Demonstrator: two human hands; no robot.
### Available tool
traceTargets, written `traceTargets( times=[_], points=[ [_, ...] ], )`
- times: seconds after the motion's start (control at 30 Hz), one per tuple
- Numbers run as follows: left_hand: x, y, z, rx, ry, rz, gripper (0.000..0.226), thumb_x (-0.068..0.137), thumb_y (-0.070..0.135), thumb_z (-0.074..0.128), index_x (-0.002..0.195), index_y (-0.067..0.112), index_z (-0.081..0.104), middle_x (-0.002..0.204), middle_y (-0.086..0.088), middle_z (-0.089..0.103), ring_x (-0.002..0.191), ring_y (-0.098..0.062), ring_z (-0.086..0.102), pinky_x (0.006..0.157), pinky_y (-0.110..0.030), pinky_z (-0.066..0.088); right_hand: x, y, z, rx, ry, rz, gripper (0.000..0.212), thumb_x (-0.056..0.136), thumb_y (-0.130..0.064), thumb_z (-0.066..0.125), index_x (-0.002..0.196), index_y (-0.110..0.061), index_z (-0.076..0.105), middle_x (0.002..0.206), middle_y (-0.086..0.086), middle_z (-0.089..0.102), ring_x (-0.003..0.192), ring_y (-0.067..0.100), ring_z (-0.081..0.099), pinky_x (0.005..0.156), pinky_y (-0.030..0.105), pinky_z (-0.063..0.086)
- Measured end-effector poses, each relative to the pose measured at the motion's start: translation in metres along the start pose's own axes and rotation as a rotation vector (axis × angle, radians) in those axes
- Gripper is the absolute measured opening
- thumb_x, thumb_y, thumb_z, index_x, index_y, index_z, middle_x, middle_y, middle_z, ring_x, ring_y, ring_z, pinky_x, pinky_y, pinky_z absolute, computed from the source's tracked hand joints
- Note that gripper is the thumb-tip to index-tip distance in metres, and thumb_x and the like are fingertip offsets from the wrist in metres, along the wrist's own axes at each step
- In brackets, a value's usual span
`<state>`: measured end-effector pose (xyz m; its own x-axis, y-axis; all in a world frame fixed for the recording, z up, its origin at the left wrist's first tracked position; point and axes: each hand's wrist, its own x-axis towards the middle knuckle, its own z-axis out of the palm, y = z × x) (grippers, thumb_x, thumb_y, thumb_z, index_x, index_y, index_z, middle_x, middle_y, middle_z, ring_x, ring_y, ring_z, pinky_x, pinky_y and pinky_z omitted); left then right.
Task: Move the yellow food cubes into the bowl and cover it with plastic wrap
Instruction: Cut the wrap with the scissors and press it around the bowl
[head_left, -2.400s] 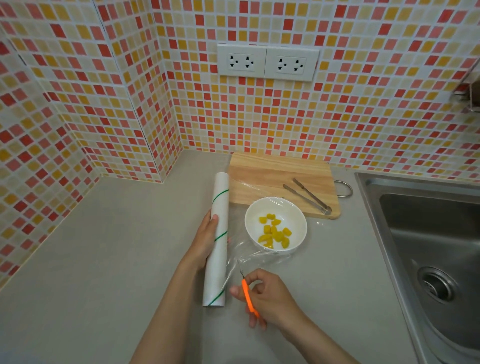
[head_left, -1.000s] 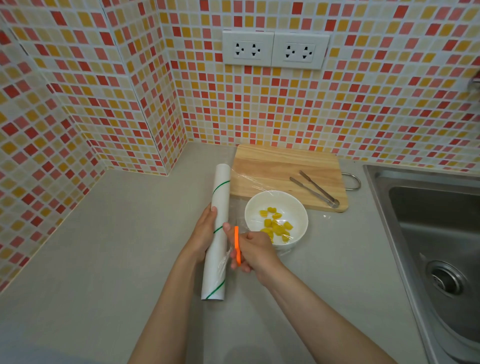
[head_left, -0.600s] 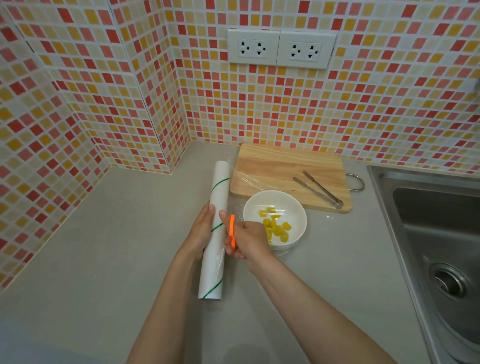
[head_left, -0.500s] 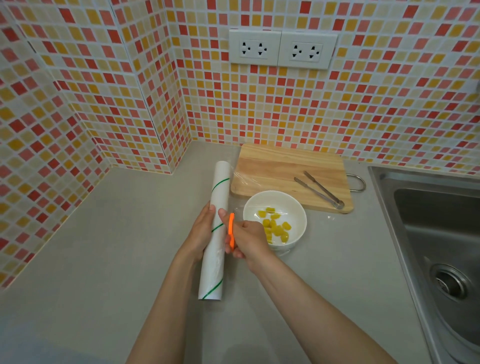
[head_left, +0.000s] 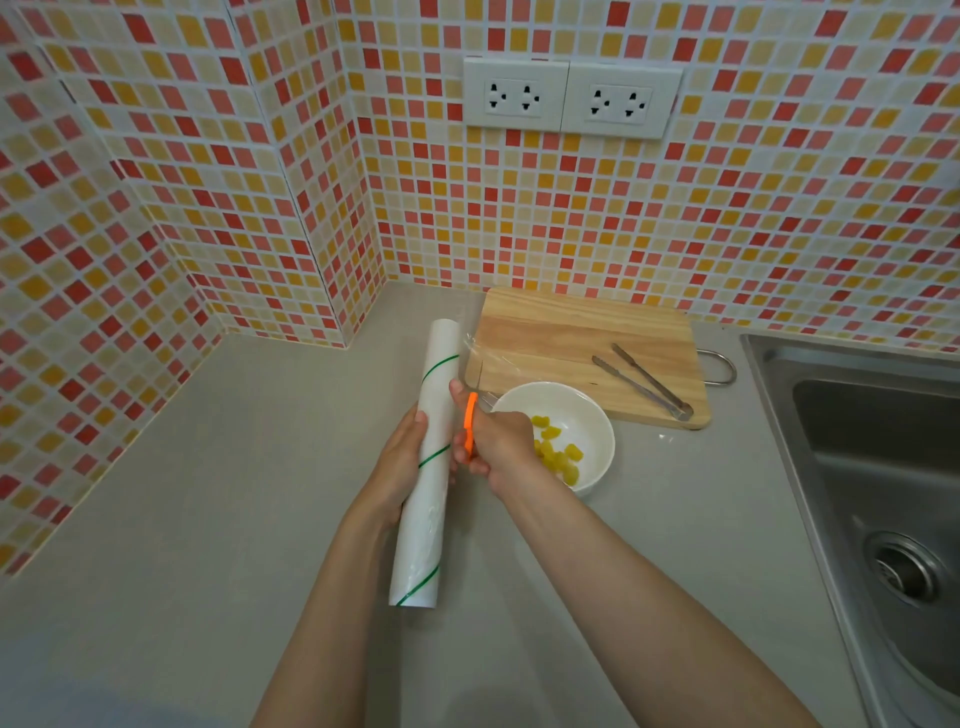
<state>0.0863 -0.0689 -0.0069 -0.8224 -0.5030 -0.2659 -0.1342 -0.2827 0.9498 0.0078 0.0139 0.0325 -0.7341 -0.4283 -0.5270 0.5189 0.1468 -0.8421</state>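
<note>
Plastic wrap roll (head_left: 427, 467) is steadied on the bench (head_left: 208, 493) by left hand (head_left: 397, 462), grip closed around it. Right hand (head_left: 501, 444) grip is clenched on orange cutter (head_left: 470, 423), beside bowl (head_left: 592, 415) of yellow cubes (head_left: 558, 454).

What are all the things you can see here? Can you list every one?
Roll of plastic wrap: one, white with green stripes, lying on the counter left of the bowl.
Bowl: one, white, on the counter in front of the cutting board.
Food cubes: several, yellow, inside the bowl.
Cutting board: one, light wood, against the back wall.
Tongs: one pair, metal, on the cutting board.
Cutter: one, orange, beside the roll.
Sink: one, steel, at the right.
Sockets: two, white, on the tiled wall.
Counter: one, grey.
Left hand: one, holding the roll.
Right hand: one, holding the cutter.
</note>
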Motion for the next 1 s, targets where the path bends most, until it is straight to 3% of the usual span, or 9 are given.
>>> traceTargets(
  times=[0.33,0.77,0.9,1.0],
  points=[
    [-0.009,0.009,-0.006,-0.041,0.033,-0.016,0.034,0.1,0.033,0.032,0.12,0.01,0.049,0.07,-0.012,0.06,0.046,-0.018,0.059,0.044,-0.027,0.051,0.019,-0.02,0.008,0.006,-0.013,0.035,0.048,0.066,-0.056,0.074,0.061,-0.013,0.05,0.049,0.007,0.054,0.028,0.013,0.045,0.028,0.013,0.022],
    [-0.022,0.006,-0.02,-0.101,0.032,-0.069,0.031,0.099,0.033,0.035,0.117,0.012,0.048,0.075,-0.013,0.056,0.046,-0.018,0.059,0.043,-0.026,0.05,0.042,-0.041,0.012,-0.028,-0.068,0.081,0.051,0.068,-0.057,0.072,0.063,-0.012,0.047,0.051,0.007,0.051,0.03,0.012,0.045,0.029,0.013,0.02],
    [-0.029,0.002,-0.028,-0.106,0.019,-0.099,0.044,0.098,0.036,0.035,0.122,0.002,0.048,0.074,-0.016,0.057,0.047,-0.018,0.059,0.043,-0.025,0.05,0.048,-0.044,0.011,-0.063,-0.055,0.076,0.05,0.066,-0.057,0.073,0.062,-0.014,0.049,0.052,0.005,0.051,0.028,0.01,0.044,0.029,0.014,0.019],
    [-0.032,0.001,-0.034,-0.068,0.045,-0.106,0.05,0.098,0.038,0.034,0.131,0.001,0.043,0.078,-0.016,0.058,0.051,-0.019,0.06,0.047,-0.026,0.051,0.046,-0.052,0.007,-0.12,-0.143,0.124,0.058,0.065,-0.065,0.067,0.077,-0.012,0.049,0.056,0.006,0.052,0.038,0.014,0.052,0.031,0.018,0.023]
  ],
)
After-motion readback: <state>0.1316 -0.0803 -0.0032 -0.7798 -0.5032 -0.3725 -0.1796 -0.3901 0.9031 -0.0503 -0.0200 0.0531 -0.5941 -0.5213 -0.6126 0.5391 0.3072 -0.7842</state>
